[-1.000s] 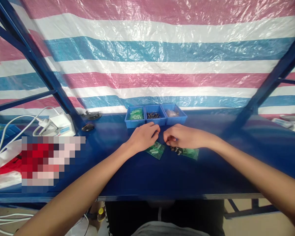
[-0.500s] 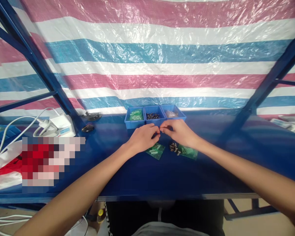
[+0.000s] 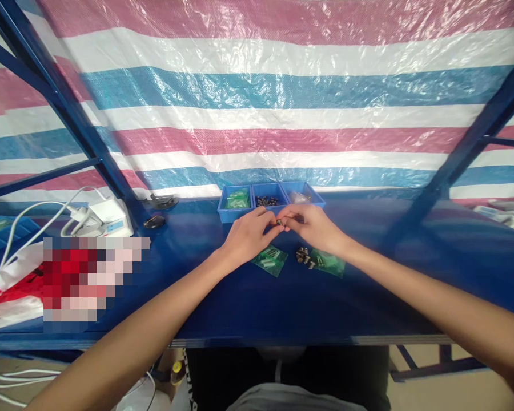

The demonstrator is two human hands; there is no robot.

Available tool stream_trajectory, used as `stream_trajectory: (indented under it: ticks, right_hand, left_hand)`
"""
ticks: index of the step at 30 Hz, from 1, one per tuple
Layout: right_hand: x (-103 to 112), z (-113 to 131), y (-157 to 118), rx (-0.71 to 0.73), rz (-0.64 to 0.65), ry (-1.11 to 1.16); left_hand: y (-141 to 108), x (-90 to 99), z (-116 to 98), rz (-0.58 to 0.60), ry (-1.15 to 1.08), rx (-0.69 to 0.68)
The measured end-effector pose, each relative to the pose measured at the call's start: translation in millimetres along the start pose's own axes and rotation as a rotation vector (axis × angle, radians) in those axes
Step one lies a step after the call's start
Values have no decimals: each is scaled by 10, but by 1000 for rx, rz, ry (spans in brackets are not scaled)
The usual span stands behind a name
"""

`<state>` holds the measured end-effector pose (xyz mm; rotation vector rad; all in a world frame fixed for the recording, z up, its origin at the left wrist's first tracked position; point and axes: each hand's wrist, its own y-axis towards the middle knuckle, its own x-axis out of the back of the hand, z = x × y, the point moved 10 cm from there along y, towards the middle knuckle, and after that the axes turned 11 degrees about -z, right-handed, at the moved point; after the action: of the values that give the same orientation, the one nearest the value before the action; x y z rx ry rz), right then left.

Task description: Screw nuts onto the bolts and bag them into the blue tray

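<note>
My left hand [image 3: 252,233] and my right hand [image 3: 310,227] meet just in front of the blue trays. Between their fingertips is a small shiny metal piece [image 3: 280,222], mostly covered, so its exact kind is unclear. Both hands are closed in a pinch on it. Below the left hand lies a green circuit board piece [image 3: 272,261] with light strips on it. A small pile of short metal fittings [image 3: 302,256] rests below the right hand, beside another green piece [image 3: 330,264].
Three joined blue trays hold green pieces [image 3: 237,198], small dark metal parts [image 3: 268,201] and a clear plastic bag [image 3: 298,197]. At left are a white power strip [image 3: 115,220], a dark mouse-like object [image 3: 155,221] and red-and-white packaging [image 3: 17,285]. A striped sheet [image 3: 282,91] hangs behind.
The fingertips of both hands have come together, and a small metal piece now shows between them. The left thumb has extended toward the right hand. Items on the table stay put.
</note>
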<state>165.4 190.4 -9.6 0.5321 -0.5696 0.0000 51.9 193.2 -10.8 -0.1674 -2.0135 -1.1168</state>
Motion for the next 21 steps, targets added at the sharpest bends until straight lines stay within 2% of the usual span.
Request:
stream_trajectory:
  ticks: [2, 5, 10, 14, 21]
  right_hand:
    - [-32, -54, 1, -92, 49, 115]
    - [-54, -93, -12, -183, 86, 164]
    - [-105, -106, -58, -236, 146, 198]
    - [-126, -164, -83, -271, 172, 224]
    - [-127, -212, -84, -362, 136, 373]
  left_hand:
    - [6, 36, 7, -35, -13, 9]
    - [17, 78, -5, -64, -39, 12]
    - [33, 126, -19, -84, -104, 36]
    - [35, 112, -61, -59, -125, -5]
    - [31, 91, -74, -55, -169, -26]
